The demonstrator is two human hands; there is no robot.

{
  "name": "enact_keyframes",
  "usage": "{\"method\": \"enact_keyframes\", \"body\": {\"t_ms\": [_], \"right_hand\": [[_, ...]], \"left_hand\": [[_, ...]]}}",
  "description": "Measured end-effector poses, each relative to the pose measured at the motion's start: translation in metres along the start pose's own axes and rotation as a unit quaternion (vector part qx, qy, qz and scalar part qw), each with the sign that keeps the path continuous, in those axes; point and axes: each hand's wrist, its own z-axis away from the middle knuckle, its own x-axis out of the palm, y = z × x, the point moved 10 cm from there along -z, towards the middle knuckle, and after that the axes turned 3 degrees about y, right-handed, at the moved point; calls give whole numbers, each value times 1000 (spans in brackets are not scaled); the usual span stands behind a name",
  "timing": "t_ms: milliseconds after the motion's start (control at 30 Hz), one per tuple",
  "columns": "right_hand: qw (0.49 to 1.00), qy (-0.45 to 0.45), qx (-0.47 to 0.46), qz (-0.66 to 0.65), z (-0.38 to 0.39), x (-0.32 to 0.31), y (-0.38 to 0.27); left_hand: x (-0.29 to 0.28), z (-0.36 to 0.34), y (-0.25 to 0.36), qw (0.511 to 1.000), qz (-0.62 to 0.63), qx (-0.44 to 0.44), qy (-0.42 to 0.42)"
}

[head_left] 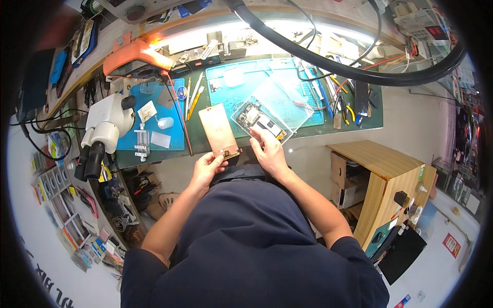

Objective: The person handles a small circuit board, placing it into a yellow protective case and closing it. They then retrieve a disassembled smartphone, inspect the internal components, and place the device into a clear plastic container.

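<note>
My left hand [208, 168] pinches the lower end of a flat gold-coloured phone panel [216, 126], with small dark parts along that end. The panel is tilted over the bench's front edge. My right hand [270, 155] has thumb and fingers closed on the near edge of an opened phone [263, 123]; whether they also grip the tray is hard to see. Inside the phone, the circuit board and a dark battery show. It lies in a clear plastic tray [300, 110] with its lid open.
A blue work mat [221, 77] covers the bench middle. At left are a white microscope [108, 120], an orange lamp-like device [136, 59] and a small bottle [165, 122]. Pliers [351, 114] and screwdrivers lie at right. A thick black hose [334, 66] arches overhead. A wooden cabinet [380, 159] stands right.
</note>
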Motion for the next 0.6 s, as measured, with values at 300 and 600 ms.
{"method": "enact_keyframes", "body": {"t_ms": [300,600], "right_hand": [[953,-191,87,-220,2,17,33],[972,-120,-184,78,17,-45,-19]], "left_hand": [[59,10,6,990,-70,106,-66],[58,5,23,984,65,162,16]]}}
